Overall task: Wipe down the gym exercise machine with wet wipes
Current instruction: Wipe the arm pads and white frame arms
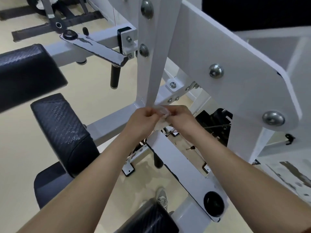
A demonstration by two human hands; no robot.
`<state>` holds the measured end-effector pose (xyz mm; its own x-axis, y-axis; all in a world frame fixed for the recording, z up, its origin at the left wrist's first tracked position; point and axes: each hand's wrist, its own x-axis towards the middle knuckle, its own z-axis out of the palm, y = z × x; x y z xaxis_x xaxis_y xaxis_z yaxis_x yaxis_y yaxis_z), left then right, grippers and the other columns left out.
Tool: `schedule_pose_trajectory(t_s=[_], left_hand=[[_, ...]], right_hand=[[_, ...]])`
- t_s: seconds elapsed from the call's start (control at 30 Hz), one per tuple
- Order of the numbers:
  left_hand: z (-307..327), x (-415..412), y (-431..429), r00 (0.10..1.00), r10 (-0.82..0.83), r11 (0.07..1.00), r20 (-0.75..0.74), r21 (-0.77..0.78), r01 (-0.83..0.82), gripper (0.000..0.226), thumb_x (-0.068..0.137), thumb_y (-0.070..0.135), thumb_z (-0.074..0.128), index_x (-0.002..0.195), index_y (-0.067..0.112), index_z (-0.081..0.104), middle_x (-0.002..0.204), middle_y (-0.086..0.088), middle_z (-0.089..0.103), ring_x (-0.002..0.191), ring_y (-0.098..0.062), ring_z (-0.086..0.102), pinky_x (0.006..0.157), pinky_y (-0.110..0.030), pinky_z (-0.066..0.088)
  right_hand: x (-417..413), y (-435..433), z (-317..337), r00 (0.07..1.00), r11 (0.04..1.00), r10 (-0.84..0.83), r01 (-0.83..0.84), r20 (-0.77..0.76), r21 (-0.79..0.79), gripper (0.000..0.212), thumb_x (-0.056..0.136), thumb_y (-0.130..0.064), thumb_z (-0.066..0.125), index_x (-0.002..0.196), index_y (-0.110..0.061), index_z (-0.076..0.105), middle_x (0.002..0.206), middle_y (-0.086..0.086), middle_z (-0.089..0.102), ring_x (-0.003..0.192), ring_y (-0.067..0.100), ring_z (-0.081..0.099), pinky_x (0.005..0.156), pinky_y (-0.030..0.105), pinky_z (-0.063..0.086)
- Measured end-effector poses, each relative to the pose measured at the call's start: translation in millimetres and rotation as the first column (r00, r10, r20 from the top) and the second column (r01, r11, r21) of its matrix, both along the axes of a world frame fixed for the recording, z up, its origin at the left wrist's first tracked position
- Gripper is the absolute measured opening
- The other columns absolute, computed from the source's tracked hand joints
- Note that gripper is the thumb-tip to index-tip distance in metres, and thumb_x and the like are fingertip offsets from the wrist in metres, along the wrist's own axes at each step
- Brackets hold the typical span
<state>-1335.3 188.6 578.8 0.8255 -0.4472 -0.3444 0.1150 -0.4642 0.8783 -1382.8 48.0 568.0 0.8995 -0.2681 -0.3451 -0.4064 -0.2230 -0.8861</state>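
In the head view, two hands are seen, brought together in the middle of the picture. One wet wipe (161,123) is held between them: the left hand (143,122) and the right hand (182,120) are each curled on it, the crumpled white cloth being pinched at both sides. The wipe is held at the foot of the white upright post (148,73) of the exercise machine, where the post meets a horizontal beam (109,122); whether the cloth touches the metal cannot be told, since the spot is hidden by the fingers.

Four large domed bolts are counted: two on the post, two on the angled white plate (227,47) to the right. Four black padded parts are seen, the upper pad (25,73) and the middle pad (64,132) at the left, a seat (50,182) below them, and one more pad (148,219) at the bottom edge. One lever arm (96,47) with chipped paint is set left of the post, and one black grip (115,76) hangs under its end. A black weight stack (213,125) is partly hidden behind the right hand and the plate. One shoe (162,197) is seen on the beige floor (101,91) between the forearms.
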Motion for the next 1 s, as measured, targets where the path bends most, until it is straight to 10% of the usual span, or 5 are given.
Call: schedule_pose_trajectory(t_s=[0.17,0.33,0.43,0.63,1.0], left_hand=[[6.8,-20.5,19.4,0.990,-0.116,0.993,0.085,-0.017,0.118,0.017,0.088,0.021,0.053,0.079,0.015,0.066,0.074,0.000,0.066,0.068,-0.014,0.056,0.065,-0.028,0.042],[-5.7,-40.6,45.0,0.957,-0.120,0.993,0.263,0.028,0.116,0.010,0.082,0.018,0.056,0.084,0.020,0.065,0.085,0.010,0.063,0.079,-0.004,0.057,0.074,-0.024,0.045],[-17.8,-50.4,59.4,0.691,-0.286,0.958,0.664,0.216,0.190,0.021,0.086,0.008,0.055,0.100,0.016,0.068,0.102,0.002,0.059,0.095,-0.016,0.056,0.081,-0.028,0.045],[-19.1,-62.3,61.4,0.373,-0.643,0.765,0.669,0.548,0.338,0.037,0.097,0.036,0.033,0.096,0.018,0.064,0.088,0.002,0.060,0.083,-0.025,0.055,0.067,-0.034,0.041],[-1.7,-83.5,14.1,0.383,-0.653,0.754,0.654,0.516,0.406,0.029,0.093,0.018,0.049,0.118,0.025,0.062,0.119,0.003,0.059,0.117,-0.021,0.052,0.103,-0.043,0.032]], right_hand=[[-73.5,38.3,26.5,0.988,0.968,0.135,-0.116,0.070,-0.224,0.046,0.100,-0.009,0.045,0.142,-0.026,0.052,0.129,-0.004,0.065,0.118,0.013,0.060,0.099,0.023,0.046],[-134.9,78.9,7.2,0.896,0.454,0.435,-0.306,-0.091,-0.837,0.061,0.084,-0.016,0.035,0.143,-0.007,0.047,0.149,0.009,0.046,0.139,0.022,0.042,0.115,0.036,0.033],[-167.1,80.0,4.4,0.902,0.303,0.413,-0.266,-0.126,-0.915,0.059,0.081,-0.020,0.041,0.137,-0.010,0.057,0.142,0.007,0.055,0.133,0.020,0.051,0.110,0.044,0.030],[-151.1,68.3,5.8,0.919,0.333,0.378,-0.248,-0.112,-0.910,0.058,0.084,-0.015,0.062,0.140,-0.005,0.051,0.143,0.010,0.054,0.129,0.021,0.054,0.111,0.037,0.029],[-264.8,39.4,-1.3,0.946,0.395,0.295,0.008,0.136,-0.918,0.061,0.073,0.006,0.049,0.130,-0.011,0.060,0.131,0.005,0.064,0.125,0.017,0.055,0.105,0.027,0.037]])
